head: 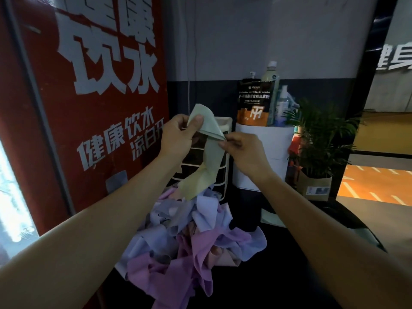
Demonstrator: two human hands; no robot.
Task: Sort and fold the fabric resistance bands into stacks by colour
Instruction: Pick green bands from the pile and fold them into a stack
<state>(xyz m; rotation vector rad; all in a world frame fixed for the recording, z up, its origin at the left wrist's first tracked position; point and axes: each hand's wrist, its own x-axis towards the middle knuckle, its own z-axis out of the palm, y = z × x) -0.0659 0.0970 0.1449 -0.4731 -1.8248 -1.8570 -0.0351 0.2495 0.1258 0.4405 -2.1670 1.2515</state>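
1. Tall red panel with white lettering [89, 108] fills the left of the view; a dark tabletop [289, 253] runs below it.
2. Loose heap of lilac, pink and pale blue fabric bands [189, 237] lies on the tabletop, unsorted; no folded stacks in view.
3. Pale green fabric resistance band [210, 152] is held up above the heap, its lower end hanging to just over the top of the heap.
4. Left hand [178, 139] pinches the upper end, thumb clamped against fingers.
5. Right hand [243, 150] pinches the fold corner with its fingertips; remaining fingers curled.
6. Judgement: band looks light, limp, non-slippery; best held at both ends or edges to keep it flat for folding.
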